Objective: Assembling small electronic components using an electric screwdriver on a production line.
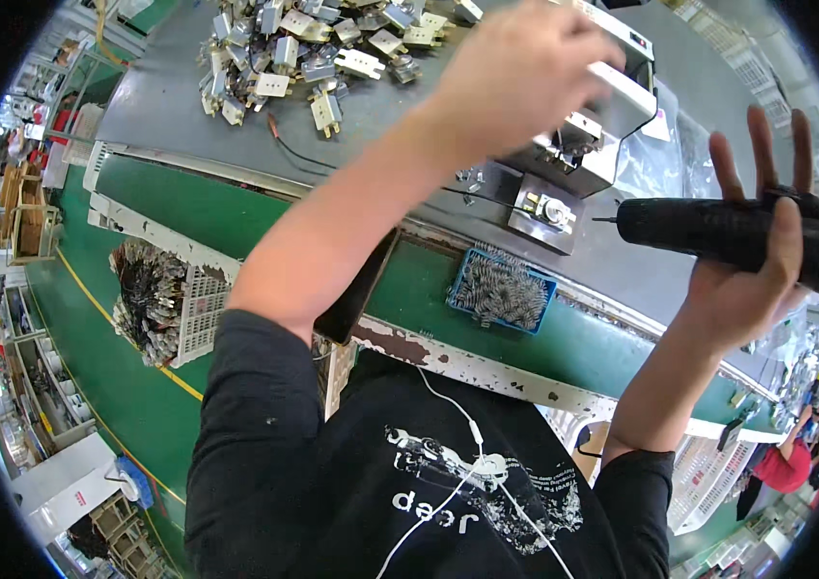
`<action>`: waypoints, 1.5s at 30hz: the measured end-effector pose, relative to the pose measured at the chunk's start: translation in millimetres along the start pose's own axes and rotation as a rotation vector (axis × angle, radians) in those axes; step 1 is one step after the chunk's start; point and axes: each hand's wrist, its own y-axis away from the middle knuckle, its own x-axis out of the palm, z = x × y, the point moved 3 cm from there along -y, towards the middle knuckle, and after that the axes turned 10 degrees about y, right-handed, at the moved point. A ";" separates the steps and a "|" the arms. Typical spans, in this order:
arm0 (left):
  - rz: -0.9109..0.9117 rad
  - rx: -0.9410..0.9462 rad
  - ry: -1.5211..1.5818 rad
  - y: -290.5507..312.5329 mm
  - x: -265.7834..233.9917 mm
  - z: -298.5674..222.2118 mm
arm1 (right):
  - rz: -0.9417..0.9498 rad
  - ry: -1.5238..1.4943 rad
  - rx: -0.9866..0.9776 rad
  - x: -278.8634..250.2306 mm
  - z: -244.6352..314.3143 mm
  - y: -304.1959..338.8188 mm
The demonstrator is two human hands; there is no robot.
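My right hand (pixel 752 246) holds a black electric screwdriver (pixel 699 227), thumb across its front and several fingers stretched out behind it. The tool lies nearly level, its thin bit pointing left. My left hand (pixel 535 72) is smeared by motion in front of the white and black machine (pixel 626 101); whether its fingers hold anything is hidden. Between the hands and nearer to me, a metal fixture block (pixel 525 224) sits on the bench with a small metal-and-white part (pixel 554 210) on it. A thin dark cable (pixel 308 157) runs under my left forearm.
Small metal-cased parts with prongs (pixel 318 58) are heaped at the far left of the grey bench (pixel 163 101). A blue tray (pixel 455 307) of metal springs sits just below the bench edge. Clear plastic bags (pixel 665 159) lie beside the machine. A white crate (pixel 205 309) stands left; a person in red (pixel 784 468) is far right.
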 end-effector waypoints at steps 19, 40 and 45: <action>0.593 -0.370 0.247 100.3 43.9 0.0 | 0.104 -0.039 0.040 55.2 -41.8 14.7; 0.634 -0.380 0.282 94.1 43.0 0.5 | 0.855 -0.698 -0.070 74.2 -77.4 -16.3; 0.604 -0.379 0.283 98.6 44.7 3.8 | 0.699 -0.444 0.088 72.5 -67.1 -9.2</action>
